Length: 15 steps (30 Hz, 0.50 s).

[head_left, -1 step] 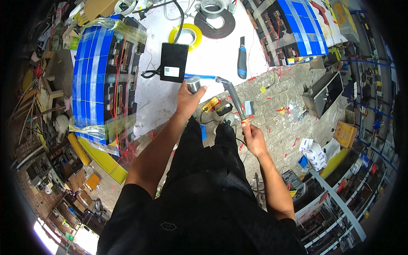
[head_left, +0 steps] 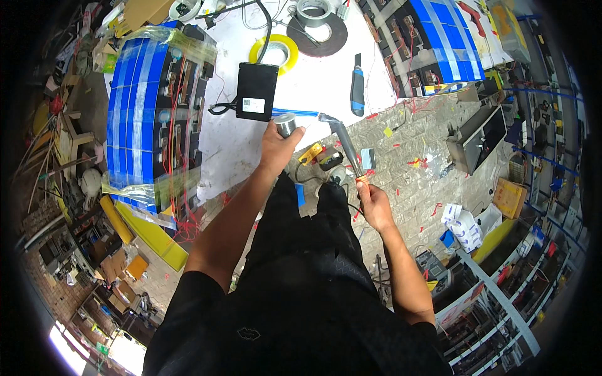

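Observation:
My left hand (head_left: 276, 149) is closed round a small silver spool of solder wire (head_left: 286, 125), at the near edge of the white-topped table. Just beyond it lies a flat black box (head_left: 257, 88) with a white label and black cables. Blue wires (head_left: 304, 113) run from the box to the right. To the right, my right hand (head_left: 377, 208) grips the orange handle of a large soldering iron (head_left: 345, 143) with a long grey shaft. Its bent tip is at the ends of the blue wires; whether they touch cannot be made out.
Blue battery packs stand left (head_left: 132, 119) and far right (head_left: 442, 37). On the table (head_left: 326, 78) lie a blue-black utility knife (head_left: 357, 91), yellow tape roll (head_left: 290, 53) and dark disc-shaped roll (head_left: 335, 36). Red scraps litter the paved floor (head_left: 407, 141); a metal-framed panel (head_left: 480, 141) stands right.

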### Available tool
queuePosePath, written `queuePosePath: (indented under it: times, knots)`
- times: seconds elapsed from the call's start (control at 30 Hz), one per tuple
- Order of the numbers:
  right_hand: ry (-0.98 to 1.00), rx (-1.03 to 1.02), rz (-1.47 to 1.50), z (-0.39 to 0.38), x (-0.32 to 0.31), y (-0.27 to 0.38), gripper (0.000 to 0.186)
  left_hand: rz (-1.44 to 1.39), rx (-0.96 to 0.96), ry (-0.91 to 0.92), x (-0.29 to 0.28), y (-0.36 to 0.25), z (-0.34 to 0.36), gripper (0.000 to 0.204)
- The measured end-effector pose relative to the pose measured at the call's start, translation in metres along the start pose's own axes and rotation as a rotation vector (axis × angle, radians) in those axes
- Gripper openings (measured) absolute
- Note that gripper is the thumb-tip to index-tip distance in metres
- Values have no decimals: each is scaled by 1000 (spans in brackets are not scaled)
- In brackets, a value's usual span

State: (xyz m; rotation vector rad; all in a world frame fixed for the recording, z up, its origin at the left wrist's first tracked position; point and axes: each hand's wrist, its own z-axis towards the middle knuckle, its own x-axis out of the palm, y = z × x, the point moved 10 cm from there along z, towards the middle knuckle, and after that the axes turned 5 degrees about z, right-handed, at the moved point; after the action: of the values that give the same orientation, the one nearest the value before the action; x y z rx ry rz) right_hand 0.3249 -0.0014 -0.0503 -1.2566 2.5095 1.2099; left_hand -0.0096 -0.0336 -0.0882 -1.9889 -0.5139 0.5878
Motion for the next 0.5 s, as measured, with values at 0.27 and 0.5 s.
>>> queuePosePath:
  times: [0.27,0.5]
  knots:
    - [-41,-21,-143,1,0,10,59,34,8,-14,0,0,-1,36]
    - [-82,-60,-372,2,0,19,60,8,-68,30,4,4,-2,44]
